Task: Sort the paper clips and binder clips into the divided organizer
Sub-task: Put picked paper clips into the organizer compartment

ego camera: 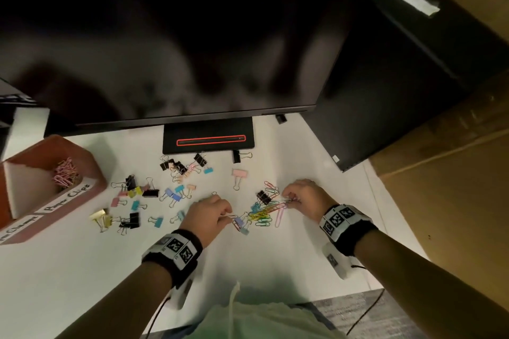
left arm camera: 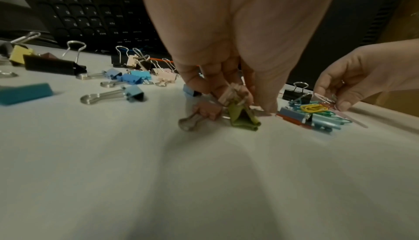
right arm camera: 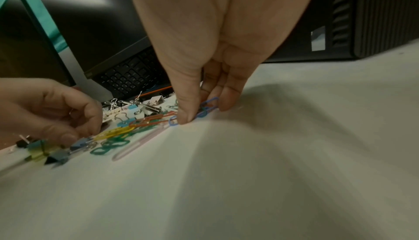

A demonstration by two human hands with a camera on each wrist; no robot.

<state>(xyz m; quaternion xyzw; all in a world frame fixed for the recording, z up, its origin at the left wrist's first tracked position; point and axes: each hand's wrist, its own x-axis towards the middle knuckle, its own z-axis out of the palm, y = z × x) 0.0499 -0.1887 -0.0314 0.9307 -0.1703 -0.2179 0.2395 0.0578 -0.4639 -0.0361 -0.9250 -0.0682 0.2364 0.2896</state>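
On white desk [ego camera: 275, 261], L hand [ego camera: 210, 216] pinches small binder clips [left arm camera: 235, 107] & R hand [ego camera: 303, 197] pinches blue paper clips [right arm camera: 207, 108] beside colored clip pile [ego camera: 261, 213].

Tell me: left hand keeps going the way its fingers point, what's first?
Likely the lilac binder clip right at the left hand fingertips, then the coloured paper clip pile. Depth is unclear.

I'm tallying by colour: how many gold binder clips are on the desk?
2. The left gold binder clip lies at the scatter's near-left edge, by the organizer; the right gold binder clip lies against it. Others may be hidden.
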